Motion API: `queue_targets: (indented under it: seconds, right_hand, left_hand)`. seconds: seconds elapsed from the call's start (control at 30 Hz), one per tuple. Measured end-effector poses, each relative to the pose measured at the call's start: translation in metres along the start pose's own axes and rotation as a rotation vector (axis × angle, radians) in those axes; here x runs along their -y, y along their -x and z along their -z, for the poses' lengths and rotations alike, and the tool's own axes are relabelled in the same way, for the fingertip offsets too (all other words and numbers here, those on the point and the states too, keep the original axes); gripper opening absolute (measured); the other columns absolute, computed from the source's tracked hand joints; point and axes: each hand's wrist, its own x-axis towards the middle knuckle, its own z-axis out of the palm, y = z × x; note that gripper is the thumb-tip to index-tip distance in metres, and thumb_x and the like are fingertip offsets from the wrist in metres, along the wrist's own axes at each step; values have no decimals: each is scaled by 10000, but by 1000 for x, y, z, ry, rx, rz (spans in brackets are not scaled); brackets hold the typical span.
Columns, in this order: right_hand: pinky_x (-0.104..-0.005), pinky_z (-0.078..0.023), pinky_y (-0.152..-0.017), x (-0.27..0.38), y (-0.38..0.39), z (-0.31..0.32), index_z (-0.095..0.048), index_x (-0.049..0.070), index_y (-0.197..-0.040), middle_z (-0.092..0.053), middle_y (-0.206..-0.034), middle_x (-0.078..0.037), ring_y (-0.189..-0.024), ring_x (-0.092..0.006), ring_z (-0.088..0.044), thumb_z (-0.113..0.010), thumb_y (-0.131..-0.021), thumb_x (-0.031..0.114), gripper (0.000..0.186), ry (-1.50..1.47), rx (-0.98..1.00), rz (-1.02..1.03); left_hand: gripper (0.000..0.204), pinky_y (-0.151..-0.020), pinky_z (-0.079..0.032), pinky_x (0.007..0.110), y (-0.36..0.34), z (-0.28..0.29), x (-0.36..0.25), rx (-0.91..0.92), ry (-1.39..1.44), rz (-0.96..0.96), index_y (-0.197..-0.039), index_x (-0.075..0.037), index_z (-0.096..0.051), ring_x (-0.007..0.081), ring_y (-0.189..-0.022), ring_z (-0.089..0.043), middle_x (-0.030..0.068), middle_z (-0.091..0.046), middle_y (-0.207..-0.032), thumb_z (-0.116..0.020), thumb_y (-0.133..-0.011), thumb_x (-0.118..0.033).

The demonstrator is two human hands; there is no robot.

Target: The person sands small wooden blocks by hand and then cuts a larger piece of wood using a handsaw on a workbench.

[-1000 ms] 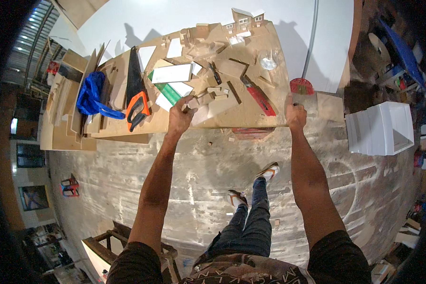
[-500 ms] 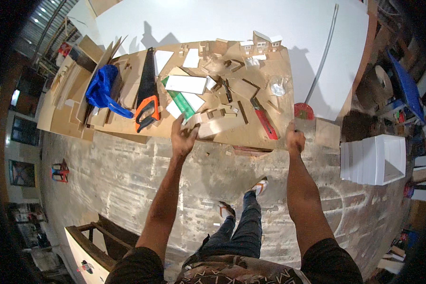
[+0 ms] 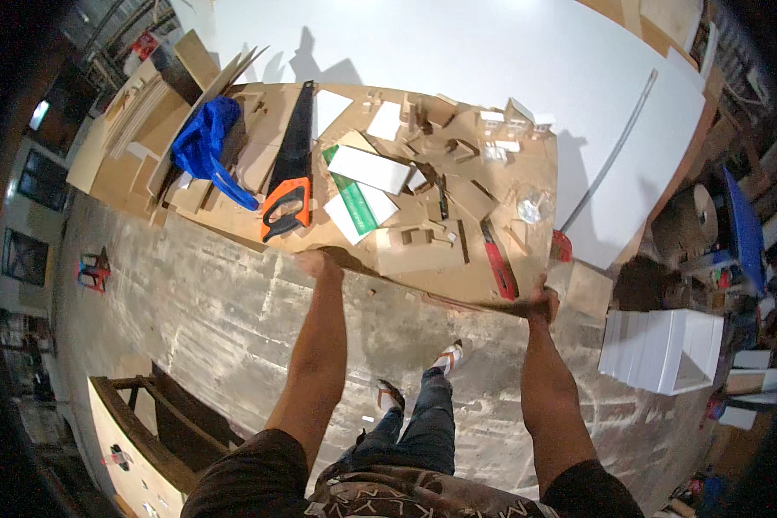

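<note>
A light plywood board (image 3: 397, 272) lies across the white tabletop, covered with tools and offcuts. My left hand (image 3: 321, 262) is closed on its front edge, just below the orange-handled handsaw (image 3: 287, 207); the fingers are slightly blurred. At the front right corner, my right hand (image 3: 540, 304) grips the same board, its fingertips partly hidden. A red-handled cutter (image 3: 499, 269) lies nearest that hand. Between the hands sit a green-and-white packet (image 3: 354, 207), a white block (image 3: 369, 168) and a small wooden piece with blocks on it (image 3: 419, 249). Small model houses (image 3: 518, 116) stand at the far right corner.
A blue cloth or bag (image 3: 207, 142) rests by stacked wooden sheets (image 3: 138, 121) at left. On the white tabletop (image 3: 613, 129), a grey strip (image 3: 617, 147) reaches a red piece (image 3: 561, 246). A white cabinet (image 3: 656, 350) stands at right, a wooden frame (image 3: 138, 423) at lower left.
My left hand has moved from beside the packet to the board's front edge. My right hand has come to the board's corner. The board now partly covers the red piece. The view has turned.
</note>
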Motion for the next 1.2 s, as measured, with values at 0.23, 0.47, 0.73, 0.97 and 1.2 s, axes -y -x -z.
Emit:
queue_targets:
  seconds: [0.23,0.47,0.73,0.97,1.2]
  right_hand:
    - [-516,-514,-885,-12,-12,-5,-730,39,-1021,-707,-1030,-221,-1007,-396,-674,-292,-936,727,820,149,-93,-102]
    - [-504,-509,-860,-11,-6,2,-755,66,-1008,-712,-1003,-242,-991,-387,-688,-347,-882,795,845,55,-105,-128]
    - [-472,-543,-775,-35,-26,-30,-762,95,-978,-727,-963,-198,-927,-370,-702,-398,-922,721,726,237,-163,-108]
    - [-467,-567,-701,-12,-7,-8,-734,129,-896,-723,-881,-156,-879,-338,-714,-423,-915,702,653,207,-121,-185]
    - [-498,-513,-835,-3,-3,4,-741,94,-1017,-716,-992,-194,-1009,-400,-661,-348,-934,705,731,169,32,-81]
  left_hand:
    - [819,-974,-442,530,71,-23,-34,-235,-172,71,-1258,33,-601,435,-1139,-570,272,-589,-1275,-264,-980,-660]
    - [819,-967,-439,542,32,-35,-2,-326,-289,6,-1163,57,-654,465,-1096,-590,289,-641,-1171,-280,-976,-648]
    - [817,-936,-452,562,54,-39,-40,-479,-442,128,-1076,51,-691,453,-1053,-623,314,-649,-1123,-264,-979,-639]
    - [851,-844,-502,557,68,-57,-39,-649,-641,116,-899,78,-709,459,-927,-662,297,-687,-997,-276,-973,-651]
    - [881,-775,-522,563,38,-56,-8,-861,-878,-242,-823,85,-719,438,-866,-683,301,-694,-906,-292,-959,-674]
